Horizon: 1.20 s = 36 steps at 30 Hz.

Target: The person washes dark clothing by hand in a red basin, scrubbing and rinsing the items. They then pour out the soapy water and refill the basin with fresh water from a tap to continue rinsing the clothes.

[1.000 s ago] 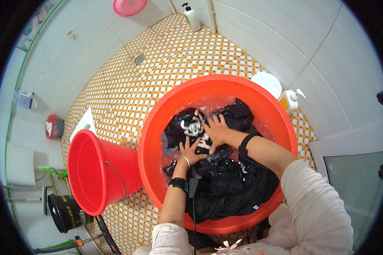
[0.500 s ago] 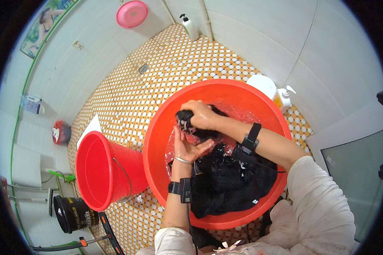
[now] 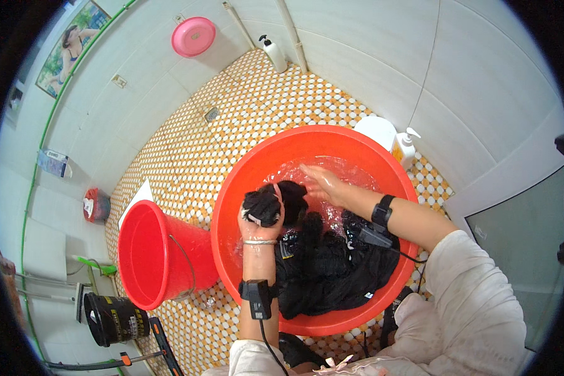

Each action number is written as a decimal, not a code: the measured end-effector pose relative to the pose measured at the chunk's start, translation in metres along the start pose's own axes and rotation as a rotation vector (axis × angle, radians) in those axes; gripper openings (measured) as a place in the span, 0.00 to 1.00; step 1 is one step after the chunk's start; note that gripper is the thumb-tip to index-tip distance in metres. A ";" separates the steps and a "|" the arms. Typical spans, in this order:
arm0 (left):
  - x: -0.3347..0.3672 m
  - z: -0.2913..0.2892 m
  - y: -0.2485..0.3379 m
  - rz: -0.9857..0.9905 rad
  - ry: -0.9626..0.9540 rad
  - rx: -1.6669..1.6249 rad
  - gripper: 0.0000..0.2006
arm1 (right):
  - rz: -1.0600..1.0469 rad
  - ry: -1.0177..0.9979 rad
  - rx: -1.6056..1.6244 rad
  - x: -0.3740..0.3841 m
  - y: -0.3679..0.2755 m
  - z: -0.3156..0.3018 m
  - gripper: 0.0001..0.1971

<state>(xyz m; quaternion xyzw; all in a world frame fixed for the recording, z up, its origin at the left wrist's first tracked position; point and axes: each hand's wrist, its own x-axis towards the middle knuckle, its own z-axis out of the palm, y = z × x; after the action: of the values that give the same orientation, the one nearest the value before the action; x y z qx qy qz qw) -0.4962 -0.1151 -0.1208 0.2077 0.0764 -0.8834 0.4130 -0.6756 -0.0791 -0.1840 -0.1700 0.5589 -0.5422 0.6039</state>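
Observation:
My left hand [image 3: 271,234] is wrapped around a bunched wad of wet black cloth [image 3: 262,208] at the left side of a big round orange-red basin [image 3: 247,172]. Part of that cloth hangs to the right of the hand, toward the water. My right hand [image 3: 324,185] is just right of the cloth, over the water, holding nothing, its fingers stretched out. A larger mass of soaked black fabric [image 3: 332,276] fills the near part of the basin, below both hands. Black straps with small boxes and cables are on both my wrists.
Left of the basin stands a red bucket [image 3: 138,250], with a black bucket [image 3: 116,319] beyond it. A white pump bottle [image 3: 404,149] and a white round lid-like item [image 3: 376,133] touch the far right area beside the basin. Another pump bottle [image 3: 274,55] stands by the wall.
My right hand has let go of the black cloth and moved to the right, fingers opening. My left hand, open below the cloth before, now closes around it.

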 end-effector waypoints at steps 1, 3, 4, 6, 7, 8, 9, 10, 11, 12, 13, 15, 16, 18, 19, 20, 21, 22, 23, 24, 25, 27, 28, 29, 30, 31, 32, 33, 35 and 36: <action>-0.011 0.012 -0.004 -0.012 -0.042 -0.069 0.18 | 0.053 -0.107 0.088 -0.004 0.009 -0.005 0.31; -0.029 0.034 -0.012 -0.102 -0.081 -0.292 0.32 | 0.092 -0.301 0.258 -0.016 0.028 -0.008 0.38; -0.039 0.041 -0.020 -0.105 -0.159 -0.349 0.35 | 0.292 -0.275 0.256 -0.015 0.030 -0.007 0.40; -0.055 0.047 -0.036 -0.163 -0.160 -0.610 0.37 | 0.320 -0.512 0.334 -0.011 0.028 0.000 0.40; -0.061 0.046 -0.045 -0.298 -0.202 -0.802 0.36 | 0.422 -0.530 0.395 -0.005 0.021 0.004 0.40; -0.065 0.043 -0.054 -0.238 -0.244 -0.733 0.33 | 0.579 -0.564 0.447 0.001 0.013 0.007 0.40; -0.069 0.036 -0.064 -0.264 -0.270 -0.780 0.27 | 0.362 -0.690 0.573 0.006 0.007 0.015 0.37; -0.071 0.028 -0.074 -0.421 -0.352 -0.775 0.21 | 0.267 -0.782 0.581 0.010 -0.001 0.013 0.32; -0.067 0.019 -0.080 -0.460 -0.358 -0.775 0.21 | 0.185 -0.812 0.568 0.013 -0.008 0.016 0.26; -0.066 0.007 -0.087 -0.380 -0.350 -0.669 0.21 | 0.062 -0.898 0.515 0.015 -0.013 0.013 0.21; -0.063 -0.004 -0.090 -0.340 -0.367 -0.551 0.20 | 0.100 -0.784 0.508 0.015 -0.016 0.012 0.21; -0.054 -0.025 -0.083 -0.305 -0.301 -0.342 0.19 | 0.172 -0.599 0.514 0.015 -0.020 0.008 0.19; -0.051 -0.036 -0.078 -0.304 -0.268 -0.242 0.19 | 0.088 -0.544 0.447 0.016 -0.022 0.008 0.17; -0.045 -0.052 -0.065 -0.415 -0.216 -0.023 0.22 | -0.131 -0.460 0.192 0.015 -0.024 0.007 0.16; -0.040 -0.058 -0.060 -0.441 -0.230 0.128 0.24 | -0.256 -0.433 0.039 0.015 -0.025 0.007 0.15; -0.037 -0.063 -0.057 -0.448 -0.139 0.362 0.26 | -0.279 -0.375 -0.056 0.014 -0.026 0.008 0.15; -0.034 -0.068 -0.060 -0.257 0.068 0.548 0.23 | -0.361 -0.321 -0.288 0.012 -0.027 0.010 0.15; -0.030 -0.072 -0.061 -0.103 0.093 0.811 0.22 | -0.442 -0.281 -0.524 0.010 -0.028 0.011 0.16; -0.027 -0.075 -0.065 0.063 0.130 1.093 0.21 | -0.471 -0.170 -0.800 0.007 -0.029 0.014 0.17; -0.023 -0.078 -0.069 0.149 0.106 1.219 0.23 | -0.542 -0.117 -1.008 0.002 -0.028 0.015 0.19; -0.019 -0.080 -0.073 0.235 0.032 1.397 0.27 | -0.573 -0.168 -1.140 -0.004 -0.026 0.017 0.15; -0.017 -0.084 -0.079 0.314 0.057 1.713 0.33 | -0.623 -0.176 -1.485 -0.014 -0.021 0.025 0.16; -0.018 -0.086 -0.080 0.339 0.104 1.833 0.38 | -0.571 -0.185 -1.535 -0.018 -0.019 0.029 0.18; -0.019 -0.086 -0.079 0.273 0.295 1.894 0.36 | -0.515 -0.196 -1.592 -0.020 -0.018 0.032 0.20; -0.022 -0.087 -0.077 0.285 0.158 1.755 0.36 | -0.478 -0.193 -1.636 -0.021 -0.017 0.034 0.22; -0.026 -0.088 -0.075 0.279 0.058 1.617 0.35 | -0.466 -0.252 -1.622 -0.020 -0.018 0.036 0.26; -0.029 -0.087 -0.072 0.060 0.044 1.360 0.31 | -0.476 -0.297 -1.599 -0.017 -0.019 0.038 0.30; -0.035 -0.087 -0.069 0.019 0.063 1.279 0.24 | -0.465 -0.345 -1.601 -0.014 -0.021 0.038 0.34; -0.047 -0.085 -0.063 -0.200 0.014 0.971 0.20 | -0.278 -0.482 -1.382 -0.003 -0.031 0.038 0.50; -0.053 -0.083 -0.064 -0.198 0.066 0.893 0.20 | -0.228 -0.558 -1.221 0.001 -0.035 0.036 0.46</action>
<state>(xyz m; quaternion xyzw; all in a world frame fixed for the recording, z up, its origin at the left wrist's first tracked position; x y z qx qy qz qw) -0.4892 -0.0118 -0.1755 0.3850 -0.2794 -0.8580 0.1939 -0.6614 -0.1065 -0.1449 -0.6717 0.5668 -0.1254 0.4603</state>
